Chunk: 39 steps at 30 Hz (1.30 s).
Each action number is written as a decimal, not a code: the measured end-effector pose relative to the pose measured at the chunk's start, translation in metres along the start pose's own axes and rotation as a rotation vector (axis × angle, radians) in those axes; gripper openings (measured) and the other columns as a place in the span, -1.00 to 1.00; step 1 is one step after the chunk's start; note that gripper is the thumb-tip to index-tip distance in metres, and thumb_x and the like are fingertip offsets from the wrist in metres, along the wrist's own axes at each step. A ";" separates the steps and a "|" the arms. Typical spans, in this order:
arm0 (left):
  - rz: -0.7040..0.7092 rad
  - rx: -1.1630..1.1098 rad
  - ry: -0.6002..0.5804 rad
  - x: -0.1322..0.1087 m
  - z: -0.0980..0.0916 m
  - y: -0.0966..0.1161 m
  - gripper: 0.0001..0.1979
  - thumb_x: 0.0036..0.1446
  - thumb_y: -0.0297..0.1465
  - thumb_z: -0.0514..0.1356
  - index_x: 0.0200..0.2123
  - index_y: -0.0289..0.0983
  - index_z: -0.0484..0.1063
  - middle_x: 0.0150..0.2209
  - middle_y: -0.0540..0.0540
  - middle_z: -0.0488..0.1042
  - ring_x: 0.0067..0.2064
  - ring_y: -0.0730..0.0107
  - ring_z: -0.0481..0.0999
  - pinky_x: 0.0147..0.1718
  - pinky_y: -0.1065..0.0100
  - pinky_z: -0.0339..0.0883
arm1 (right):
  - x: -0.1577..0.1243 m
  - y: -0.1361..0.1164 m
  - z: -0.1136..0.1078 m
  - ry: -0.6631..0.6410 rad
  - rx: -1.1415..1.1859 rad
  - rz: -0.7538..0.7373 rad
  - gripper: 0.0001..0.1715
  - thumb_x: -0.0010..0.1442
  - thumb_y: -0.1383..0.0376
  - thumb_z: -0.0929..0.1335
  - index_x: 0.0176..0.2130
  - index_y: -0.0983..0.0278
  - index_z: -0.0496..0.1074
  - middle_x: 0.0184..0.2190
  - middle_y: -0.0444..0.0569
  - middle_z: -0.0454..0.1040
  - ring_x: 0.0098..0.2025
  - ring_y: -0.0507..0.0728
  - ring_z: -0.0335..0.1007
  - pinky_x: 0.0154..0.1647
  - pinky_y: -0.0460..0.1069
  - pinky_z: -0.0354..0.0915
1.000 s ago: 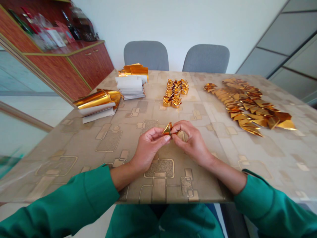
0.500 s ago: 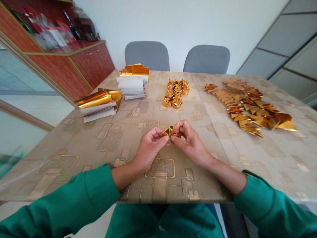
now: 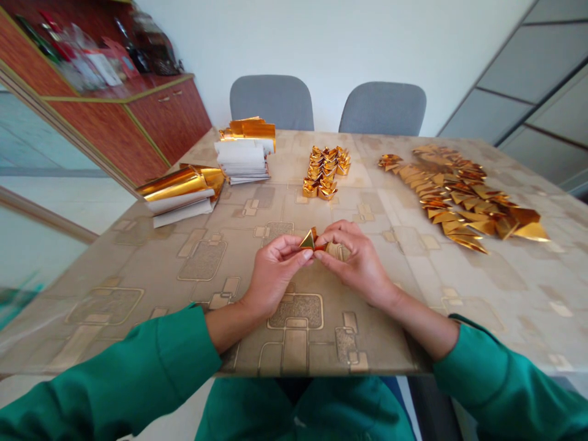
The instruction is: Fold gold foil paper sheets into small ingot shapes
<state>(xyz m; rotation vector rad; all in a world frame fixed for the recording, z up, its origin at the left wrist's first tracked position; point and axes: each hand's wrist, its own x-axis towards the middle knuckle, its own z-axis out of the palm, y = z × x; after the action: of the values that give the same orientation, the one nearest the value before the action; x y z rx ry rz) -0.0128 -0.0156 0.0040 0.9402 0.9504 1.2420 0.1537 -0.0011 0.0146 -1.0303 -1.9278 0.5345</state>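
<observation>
A small folded piece of gold foil paper (image 3: 308,239) is held over the near middle of the table, its pointed triangular face upward. My left hand (image 3: 277,269) pinches its left side between thumb and fingers. On the other side, my right hand (image 3: 356,260) pinches the right part, thumb below and fingers on top. The fingers cover much of the paper. Beyond the hands stand rows of folded gold paper ingots (image 3: 324,171), packed close together.
A spread of folded gold paper pieces (image 3: 463,196) lies at the right. At the back left are a stack of gold and white sheets (image 3: 243,160) and a bent bundle of gold sheets (image 3: 184,187). Two grey chairs (image 3: 271,101) stand behind the patterned table (image 3: 202,260).
The gold paper has changed shape between my fingers: its wider opened form now shows as a narrower triangle. My right fingers have shifted slightly left over it.
</observation>
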 end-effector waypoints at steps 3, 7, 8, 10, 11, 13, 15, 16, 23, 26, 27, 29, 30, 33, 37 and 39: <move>-0.025 -0.026 -0.021 0.000 0.000 -0.001 -0.76 -0.08 -0.39 0.43 -0.31 -0.32 0.53 -0.36 -0.01 0.60 -0.34 0.51 0.55 -0.28 0.47 0.45 | 0.000 0.003 0.002 -0.028 0.155 0.043 -0.90 0.15 0.41 0.42 -0.31 0.21 0.48 -0.24 -0.06 0.42 -0.12 0.13 0.37 -0.02 0.08 0.24; -0.032 -0.032 -0.044 0.001 0.000 -0.001 -0.76 -0.07 -0.39 0.43 -0.30 -0.31 0.55 -0.34 -0.02 0.59 -0.32 0.52 0.54 -0.27 0.49 0.45 | 0.000 0.002 0.000 -0.056 0.190 0.029 -0.90 0.19 0.42 0.38 -0.30 0.21 0.46 -0.23 -0.06 0.41 -0.11 0.13 0.36 -0.02 0.08 0.24; -0.033 -0.030 -0.047 0.001 0.000 -0.001 -0.77 -0.07 -0.39 0.43 -0.30 -0.31 0.55 -0.34 -0.02 0.59 -0.32 0.52 0.54 -0.26 0.48 0.45 | 0.000 0.001 0.000 -0.053 0.168 0.017 -0.90 0.20 0.42 0.37 -0.30 0.21 0.45 -0.24 -0.06 0.41 -0.12 0.12 0.35 -0.03 0.07 0.24; -0.041 -0.031 -0.052 0.001 -0.001 -0.001 -0.77 -0.06 -0.38 0.42 -0.30 -0.31 0.55 -0.32 -0.03 0.60 -0.31 0.50 0.55 -0.26 0.47 0.45 | 0.000 -0.001 -0.001 -0.039 0.135 0.000 -0.89 0.21 0.42 0.36 -0.28 0.21 0.43 -0.27 -0.07 0.39 -0.14 0.11 0.34 -0.07 0.05 0.24; -0.049 -0.032 -0.055 0.000 -0.001 -0.001 -0.77 -0.06 -0.37 0.42 -0.30 -0.32 0.55 -0.32 -0.04 0.60 -0.31 0.49 0.55 -0.25 0.46 0.45 | 0.000 -0.002 -0.001 -0.027 0.132 -0.001 -0.89 0.21 0.43 0.35 -0.27 0.21 0.41 -0.28 -0.08 0.38 -0.16 0.10 0.33 -0.10 0.04 0.25; -0.064 -0.029 -0.055 0.000 -0.002 -0.002 -0.78 -0.06 -0.37 0.42 -0.33 -0.32 0.54 -0.34 -0.04 0.59 -0.32 0.49 0.55 -0.26 0.45 0.45 | -0.001 -0.002 0.001 -0.008 0.159 0.023 -0.87 0.20 0.44 0.35 -0.26 0.21 0.35 -0.32 -0.10 0.35 -0.24 0.08 0.30 -0.18 0.01 0.25; -0.068 -0.015 -0.053 -0.001 -0.002 -0.003 -0.79 -0.07 -0.36 0.43 -0.37 -0.33 0.54 -0.38 -0.02 0.57 -0.35 0.51 0.53 -0.28 0.46 0.44 | -0.002 -0.001 0.003 -0.011 0.219 0.069 -0.83 0.18 0.43 0.36 -0.26 0.21 0.28 -0.35 -0.13 0.31 -0.29 0.06 0.27 -0.24 -0.01 0.24; -0.068 -0.006 -0.055 -0.001 -0.001 -0.003 -0.79 -0.08 -0.35 0.43 -0.39 -0.34 0.53 -0.39 -0.01 0.56 -0.36 0.52 0.51 -0.30 0.47 0.43 | -0.002 0.000 0.005 -0.016 0.254 0.094 -0.82 0.17 0.42 0.36 -0.27 0.20 0.26 -0.36 -0.14 0.29 -0.31 0.05 0.26 -0.25 -0.02 0.23; -0.085 0.001 0.004 0.002 0.000 0.000 -0.79 -0.11 -0.37 0.41 -0.44 -0.33 0.47 -0.45 0.03 0.50 -0.42 0.54 0.46 -0.38 0.47 0.40 | -0.001 0.004 0.007 -0.079 0.472 0.237 -0.79 0.17 0.22 0.40 -0.29 0.21 0.26 -0.38 -0.16 0.29 -0.35 0.03 0.24 -0.31 -0.04 0.22; -0.117 -0.031 0.021 0.004 -0.002 0.000 -0.78 -0.10 -0.36 0.40 -0.41 -0.31 0.45 -0.42 0.03 0.50 -0.38 0.51 0.49 -0.35 0.45 0.41 | 0.000 0.004 0.002 -0.150 0.445 0.331 -0.74 0.19 0.10 0.37 -0.32 0.23 0.32 -0.43 -0.16 0.32 -0.40 0.03 0.22 -0.37 -0.05 0.17; -0.124 -0.035 0.021 0.004 -0.003 0.000 -0.79 -0.09 -0.36 0.39 -0.40 -0.31 0.45 -0.41 0.03 0.50 -0.37 0.51 0.50 -0.34 0.44 0.42 | -0.001 0.004 0.001 -0.160 0.421 0.351 -0.72 0.20 0.07 0.36 -0.35 0.23 0.34 -0.45 -0.16 0.33 -0.42 0.03 0.21 -0.39 -0.05 0.16; -0.114 -0.025 0.014 0.005 -0.004 0.001 -0.80 -0.09 -0.38 0.39 -0.41 -0.31 0.45 -0.41 0.04 0.49 -0.37 0.51 0.49 -0.34 0.44 0.41 | -0.001 0.004 0.000 -0.161 0.397 0.375 -0.68 0.19 0.04 0.37 -0.38 0.23 0.36 -0.49 -0.16 0.33 -0.45 0.02 0.19 -0.42 -0.05 0.14; -0.098 -0.007 0.009 0.005 -0.004 0.001 -0.81 -0.09 -0.39 0.38 -0.42 -0.32 0.45 -0.42 0.04 0.48 -0.38 0.52 0.48 -0.35 0.44 0.40 | -0.002 0.004 0.000 -0.156 0.397 0.384 -0.67 0.17 0.04 0.38 -0.40 0.24 0.36 -0.50 -0.17 0.33 -0.47 0.02 0.18 -0.44 -0.06 0.13; -0.038 0.078 -0.007 0.006 -0.004 0.003 -0.84 -0.08 -0.42 0.37 -0.44 -0.33 0.45 -0.46 0.03 0.48 -0.44 0.54 0.45 -0.39 0.47 0.35 | -0.002 0.004 0.000 -0.157 0.427 0.402 -0.65 0.17 0.03 0.38 -0.43 0.24 0.35 -0.53 -0.18 0.30 -0.50 0.00 0.15 -0.48 -0.06 0.11; -0.014 0.091 -0.005 0.007 -0.003 0.005 -0.84 -0.07 -0.41 0.36 -0.43 -0.32 0.46 -0.45 0.02 0.48 -0.42 0.51 0.45 -0.38 0.45 0.35 | 0.000 0.004 -0.001 -0.199 0.491 0.418 -0.64 0.16 0.00 0.38 -0.41 0.23 0.35 -0.53 -0.18 0.31 -0.49 0.01 0.17 -0.47 -0.06 0.12; -0.040 0.024 0.001 0.007 -0.004 0.005 -0.83 -0.07 -0.40 0.37 -0.41 -0.31 0.45 -0.42 0.03 0.48 -0.39 0.50 0.46 -0.34 0.43 0.37 | 0.000 0.004 0.000 -0.212 0.479 0.426 -0.66 0.17 0.01 0.37 -0.36 0.23 0.35 -0.49 -0.17 0.35 -0.46 0.02 0.21 -0.45 -0.06 0.15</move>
<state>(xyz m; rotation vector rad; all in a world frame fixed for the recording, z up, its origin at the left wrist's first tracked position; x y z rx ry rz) -0.0173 -0.0081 0.0067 0.9353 0.9829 1.1998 0.1556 0.0012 0.0117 -1.0930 -1.6289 1.3215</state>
